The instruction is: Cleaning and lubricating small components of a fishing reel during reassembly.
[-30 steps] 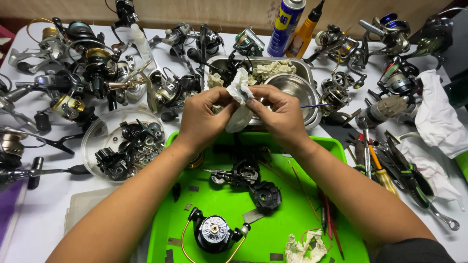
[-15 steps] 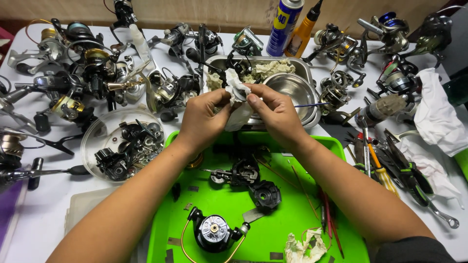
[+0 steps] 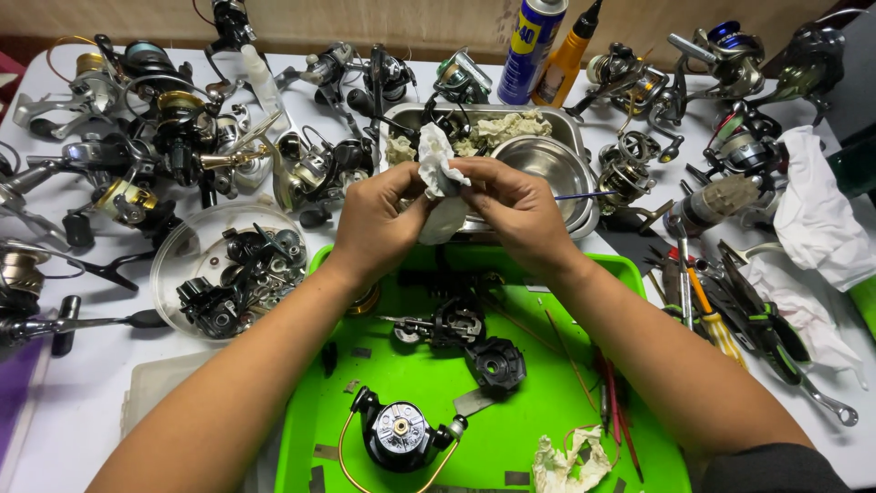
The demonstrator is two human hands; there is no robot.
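Observation:
My left hand (image 3: 379, 224) and my right hand (image 3: 516, 210) meet above the far edge of a bright green tray (image 3: 557, 402). Together they pinch a crumpled white tissue (image 3: 440, 178), which wraps something small that I cannot make out. On the tray below lie a black fishing reel body with a gold bail wire (image 3: 399, 436), a black round cover (image 3: 497, 363), a small black gear part (image 3: 452, 324) and a soiled tissue wad (image 3: 570, 461).
A steel tray with a steel bowl (image 3: 547, 164) and used tissues sits behind my hands. Many fishing reels (image 3: 164, 128) crowd the left and back. A clear dish of black parts (image 3: 233, 269) stands left; screwdrivers and pliers (image 3: 730, 310), white rags (image 3: 821, 219), a spray can (image 3: 531, 41) right and back.
Both hands stay together on the tissue, shifting it slightly; the fingers have worked the tissue around between them. Nothing on the tray moved.

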